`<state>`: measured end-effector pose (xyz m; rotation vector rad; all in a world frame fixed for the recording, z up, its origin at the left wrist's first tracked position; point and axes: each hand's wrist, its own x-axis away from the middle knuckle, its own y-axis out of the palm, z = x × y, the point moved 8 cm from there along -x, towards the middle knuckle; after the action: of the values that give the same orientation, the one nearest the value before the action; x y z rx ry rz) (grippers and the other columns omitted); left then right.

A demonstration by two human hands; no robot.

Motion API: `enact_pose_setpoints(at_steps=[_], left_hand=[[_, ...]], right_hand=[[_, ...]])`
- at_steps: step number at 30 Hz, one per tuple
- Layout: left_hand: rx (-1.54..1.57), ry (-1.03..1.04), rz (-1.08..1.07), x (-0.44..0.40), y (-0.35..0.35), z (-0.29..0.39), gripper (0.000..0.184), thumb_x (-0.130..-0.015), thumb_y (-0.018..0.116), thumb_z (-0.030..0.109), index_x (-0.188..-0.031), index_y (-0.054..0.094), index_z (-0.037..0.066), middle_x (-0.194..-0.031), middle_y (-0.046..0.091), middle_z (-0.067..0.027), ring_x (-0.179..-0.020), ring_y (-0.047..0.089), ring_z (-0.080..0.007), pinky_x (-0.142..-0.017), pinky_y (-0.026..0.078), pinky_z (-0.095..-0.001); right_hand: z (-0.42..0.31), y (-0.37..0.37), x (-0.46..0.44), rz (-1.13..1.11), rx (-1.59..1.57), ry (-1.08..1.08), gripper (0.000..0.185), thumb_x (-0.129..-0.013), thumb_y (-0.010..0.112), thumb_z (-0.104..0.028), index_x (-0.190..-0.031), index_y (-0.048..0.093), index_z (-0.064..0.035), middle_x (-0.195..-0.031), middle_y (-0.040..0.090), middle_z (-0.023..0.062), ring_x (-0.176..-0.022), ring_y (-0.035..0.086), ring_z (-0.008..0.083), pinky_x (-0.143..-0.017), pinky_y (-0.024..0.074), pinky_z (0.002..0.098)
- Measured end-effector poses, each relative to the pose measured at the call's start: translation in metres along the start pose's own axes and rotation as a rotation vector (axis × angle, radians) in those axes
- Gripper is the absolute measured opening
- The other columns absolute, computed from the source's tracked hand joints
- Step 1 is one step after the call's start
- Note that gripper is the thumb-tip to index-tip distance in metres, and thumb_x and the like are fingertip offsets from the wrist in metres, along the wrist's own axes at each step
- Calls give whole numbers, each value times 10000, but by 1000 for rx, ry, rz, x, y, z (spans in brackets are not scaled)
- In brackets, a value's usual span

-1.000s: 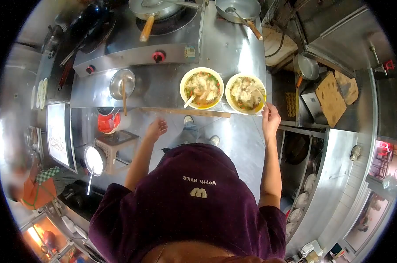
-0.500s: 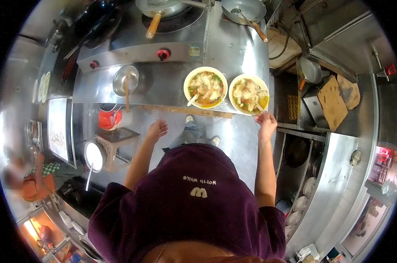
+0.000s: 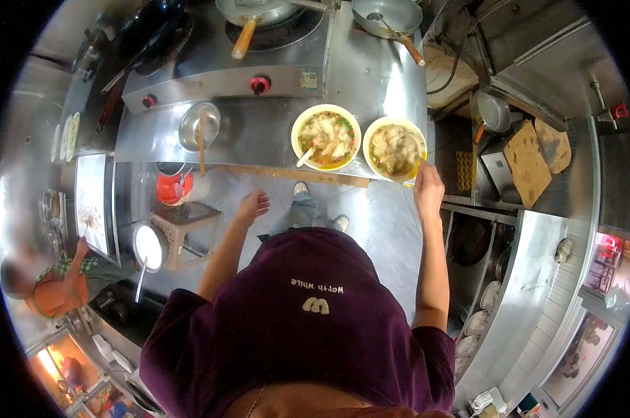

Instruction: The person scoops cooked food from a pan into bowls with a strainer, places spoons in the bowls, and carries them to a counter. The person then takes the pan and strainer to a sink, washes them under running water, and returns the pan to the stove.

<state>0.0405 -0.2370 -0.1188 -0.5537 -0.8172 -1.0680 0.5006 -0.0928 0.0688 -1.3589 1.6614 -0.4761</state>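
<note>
Two pale yellow bowls of soup with chopped greens and red bits stand side by side at the counter's front edge. At the right-hand bowl, my right hand is closed at the rim, pinching a spoon's handle; the spoon's head is hidden in the food. A white spoon leans inside the left-hand bowl, and no hand touches it. My left hand hangs in the air before the counter, fingers loosely apart, holding nothing.
Left on the steel counter is a metal bowl with a wooden-handled utensil across it. Behind are a stove and a pan. A stool and red bucket stand below. Another person is far left.
My right hand has shifted slightly right and up along the bowl's rim with the spoon, and the food there looks stirred. My left hand is nearly still. The other person's arm has moved.
</note>
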Motion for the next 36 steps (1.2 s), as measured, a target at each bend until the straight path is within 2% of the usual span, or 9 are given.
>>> enact_pose_setpoints(at_steps=[8, 12, 16, 21, 24, 27, 29, 32, 36], left_hand=[[2, -18, 31, 5, -2, -4, 253, -800, 513, 290, -910, 543, 64, -808, 569, -51, -742, 565, -173, -672, 480, -317], [2, 26, 14, 8, 0, -3, 257, -803, 511, 293, -913, 537, 62, -800, 568, -42, -720, 565, -166, -660, 481, -301], [-60, 102, 50, 7, 9, 14, 279, -818, 498, 317, -909, 552, 59, -771, 569, -44, -692, 565, -159, -635, 465, -280], [-776, 412, -55, 33, 95, 89, 351, -886, 434, 345, -912, 582, 28, -778, 590, -50, -683, 550, -140, -648, 453, -271], [-704, 494, -2, 47, 137, 110, 365, -862, 469, 370, -843, 595, 28, -696, 596, -54, -632, 562, -152, -607, 445, -282], [-698, 606, 11, 50, 150, 119, 338, -819, 522, 356, -778, 604, 30, -645, 597, -92, -581, 573, -207, -564, 435, -330], [-748, 744, 42, 51, 152, 125, 304, -807, 544, 329, -754, 600, 35, -621, 591, -97, -549, 571, -219, -539, 432, -339], [-712, 792, -11, 81, 155, 143, 275, -824, 562, 282, -802, 608, 12, -605, 592, -71, -561, 572, -123, -536, 446, -278], [-847, 932, 49, 116, 149, 167, 251, -806, 576, 266, -768, 611, 20, -612, 593, -95, -562, 581, -185, -532, 441, -300]], right_hand=[[17, 36, 32, -117, 97, -23, 246, -791, 509, -44, -1032, 559, -57, -793, 553, 118, -672, 570, 303, -564, 474, 394], [2, 10, 32, 55, 16, 43, 308, -769, 517, 31, -1063, 559, -54, -755, 543, 126, -692, 555, 293, -589, 458, 378], [-6, 12, 33, 128, -132, 70, 264, -786, 526, 35, -1043, 561, -11, -834, 571, 161, -753, 571, 304, -654, 465, 346], [-15, 13, 22, 210, -210, 128, 223, -838, 495, -14, -1049, 565, 5, -860, 588, 145, -726, 581, 217, -626, 462, 289], [1, 21, 24, 223, -358, 275, 228, -864, 495, -65, -1067, 556, 20, -886, 604, 115, -746, 583, 160, -640, 482, 269], [22, 34, 38, 134, -570, 474, 277, -881, 458, -85, -1119, 519, 44, -994, 593, 158, -853, 588, 177, -726, 486, 286], [27, 34, 45, 186, -645, 506, 268, -887, 466, -111, -1101, 534, 37, -941, 597, 118, -788, 571, 147, -686, 492, 270], [29, 29, 49, 233, -633, 514, 250, -879, 482, -121, -1078, 560, 9, -810, 610, 47, -645, 522, 87, -607, 478, 238], [20, 25, 48, 213, -646, 481, 251, -880, 481, -121, -1074, 557, 19, -825, 608, 53, -659, 527, 88, -615, 476, 237]])
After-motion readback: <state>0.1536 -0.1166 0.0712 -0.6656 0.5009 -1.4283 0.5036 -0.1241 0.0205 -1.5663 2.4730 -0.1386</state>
